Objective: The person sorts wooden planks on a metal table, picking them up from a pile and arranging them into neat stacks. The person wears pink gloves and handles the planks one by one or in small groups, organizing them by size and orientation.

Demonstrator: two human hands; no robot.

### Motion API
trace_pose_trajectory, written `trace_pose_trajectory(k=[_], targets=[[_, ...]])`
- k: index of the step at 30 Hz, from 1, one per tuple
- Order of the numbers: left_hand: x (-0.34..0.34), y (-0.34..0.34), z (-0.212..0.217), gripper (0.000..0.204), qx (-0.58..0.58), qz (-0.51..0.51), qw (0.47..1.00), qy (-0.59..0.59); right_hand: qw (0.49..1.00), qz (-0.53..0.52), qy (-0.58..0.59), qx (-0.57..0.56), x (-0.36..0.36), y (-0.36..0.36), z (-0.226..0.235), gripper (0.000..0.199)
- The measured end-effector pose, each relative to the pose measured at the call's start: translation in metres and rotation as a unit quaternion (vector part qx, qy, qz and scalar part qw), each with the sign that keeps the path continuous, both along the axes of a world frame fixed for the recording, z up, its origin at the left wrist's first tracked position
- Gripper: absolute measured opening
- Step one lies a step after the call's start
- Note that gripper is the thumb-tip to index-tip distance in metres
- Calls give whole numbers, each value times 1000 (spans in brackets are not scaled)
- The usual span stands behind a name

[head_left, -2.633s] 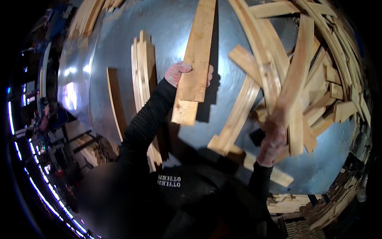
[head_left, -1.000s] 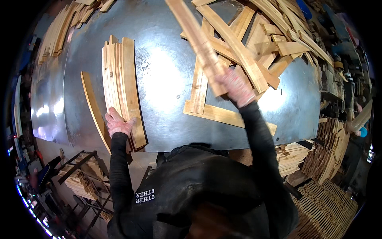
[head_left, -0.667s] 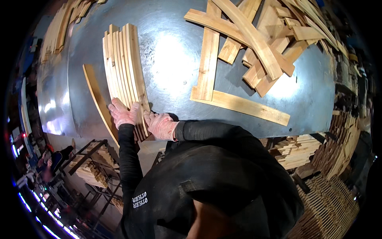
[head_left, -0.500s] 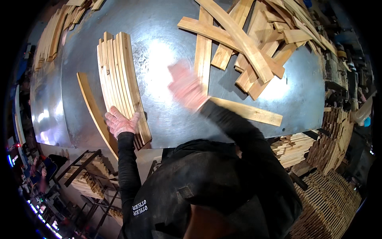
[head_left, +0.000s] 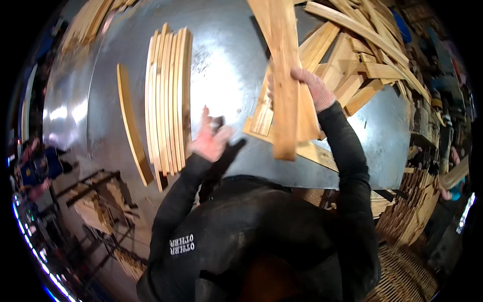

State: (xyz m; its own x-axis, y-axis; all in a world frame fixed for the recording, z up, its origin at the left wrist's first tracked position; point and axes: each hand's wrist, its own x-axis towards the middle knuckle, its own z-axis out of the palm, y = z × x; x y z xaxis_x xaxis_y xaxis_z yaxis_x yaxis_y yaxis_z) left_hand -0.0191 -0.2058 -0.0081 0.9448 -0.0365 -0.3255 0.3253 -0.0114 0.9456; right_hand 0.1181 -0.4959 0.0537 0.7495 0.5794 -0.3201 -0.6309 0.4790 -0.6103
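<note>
My right hand (head_left: 310, 89) is shut on a long pale wooden plank (head_left: 283, 75), held up above the grey metal table (head_left: 221, 75) with its lower end toward me. My left hand (head_left: 210, 138) hovers open and blurred over the table, just right of a neat row of curved wooden slats (head_left: 168, 98). One more curved slat (head_left: 132, 128) lies apart, to the left of that row. A jumbled pile of wooden pieces (head_left: 362, 55) covers the table's right side, behind the lifted plank.
More stacked slats (head_left: 95, 17) lie at the table's far left corner. Stacks of wood (head_left: 412, 211) stand on the floor to the right, a metal rack (head_left: 95, 201) on the left. Another person (head_left: 37, 168) is at the far left edge.
My right hand reached into the pile and lifted a plank. My left hand left the row of curved slats and rose over the table.
</note>
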Motion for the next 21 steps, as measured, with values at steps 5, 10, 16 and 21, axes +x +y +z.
trace_pose_trajectory(k=[5, 10, 16, 21], targets=[[23, -58, 12, 46, -301, -41, 938, 169, 992, -16, 107, 60, 26, 58, -93, 65], [15, 0, 26, 66, -60, -71, 974, 209, 983, -35, -93, -151, 32, 47, -238, 69], [0, 55, -11, 60, 361, -40, 920, 147, 988, -7, 106, 109, -21, 94, -115, 59], [-9, 20, 21, 40, 472, -122, 867, 100, 983, -13, 45, -179, -44, 131, -93, 55]])
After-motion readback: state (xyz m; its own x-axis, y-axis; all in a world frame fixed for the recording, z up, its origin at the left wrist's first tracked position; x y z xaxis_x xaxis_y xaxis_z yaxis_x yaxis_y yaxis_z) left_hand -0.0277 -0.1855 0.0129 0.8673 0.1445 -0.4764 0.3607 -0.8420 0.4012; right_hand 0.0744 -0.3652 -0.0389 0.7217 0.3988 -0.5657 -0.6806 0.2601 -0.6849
